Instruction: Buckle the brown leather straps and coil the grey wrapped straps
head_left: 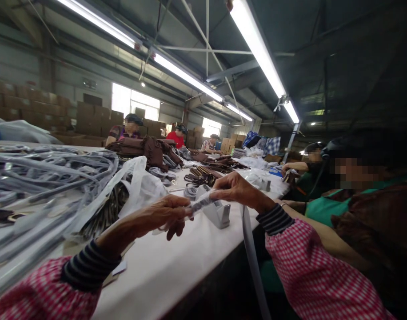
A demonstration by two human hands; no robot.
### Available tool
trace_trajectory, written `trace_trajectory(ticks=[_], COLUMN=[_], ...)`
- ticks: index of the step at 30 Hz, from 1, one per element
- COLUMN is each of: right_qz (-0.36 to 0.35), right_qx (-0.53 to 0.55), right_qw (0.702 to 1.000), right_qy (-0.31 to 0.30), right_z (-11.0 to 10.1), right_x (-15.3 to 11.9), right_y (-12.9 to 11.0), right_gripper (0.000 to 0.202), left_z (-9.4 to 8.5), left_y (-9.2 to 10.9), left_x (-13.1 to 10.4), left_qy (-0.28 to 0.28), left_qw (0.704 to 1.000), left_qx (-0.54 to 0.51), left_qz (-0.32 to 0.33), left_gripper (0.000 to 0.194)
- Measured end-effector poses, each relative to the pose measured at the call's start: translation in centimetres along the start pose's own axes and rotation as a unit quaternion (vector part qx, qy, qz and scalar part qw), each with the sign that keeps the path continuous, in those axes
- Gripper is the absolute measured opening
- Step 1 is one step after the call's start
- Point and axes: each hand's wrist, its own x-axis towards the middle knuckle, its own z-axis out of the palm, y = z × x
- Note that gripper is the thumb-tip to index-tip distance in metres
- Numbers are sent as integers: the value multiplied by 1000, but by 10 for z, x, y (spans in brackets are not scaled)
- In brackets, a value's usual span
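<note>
A dark strap in a clear plastic sleeve is stretched between my two hands above the white table. My left hand is closed around its near end, with some fingers hanging loosely below. The thumb and fingertips of my right hand pinch the other end. Just beneath and behind the strap stands a grey tape dispenser. A long pale band hangs over the table edge below my right wrist; whether it joins the held strap I cannot tell.
Plastic-sleeved straps pile up at left, beside a white plastic bag with dark strips. Brown folded goods and more straps lie farther back. A co-worker in green sits close at right; others work across the table.
</note>
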Motion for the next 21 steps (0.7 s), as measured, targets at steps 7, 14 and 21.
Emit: trace_trajectory(ticks=[7, 14, 21], right_qz=[24, 2, -62], right_qx=[47, 70, 55], right_qw=[998, 997, 984], right_qy=[-25, 19, 156], right_z=[-1, -15, 5], right_x=[-10, -13, 16], right_y=[2, -16, 19], right_gripper=[30, 33, 30], left_z=[3, 5, 13], left_y=[-11, -11, 15], left_x=[7, 2, -3], left_qy=[29, -19, 27], left_qw=[999, 997, 966], left_qx=[3, -68, -239], left_qz=[-13, 0, 100], left_gripper=[37, 36, 23])
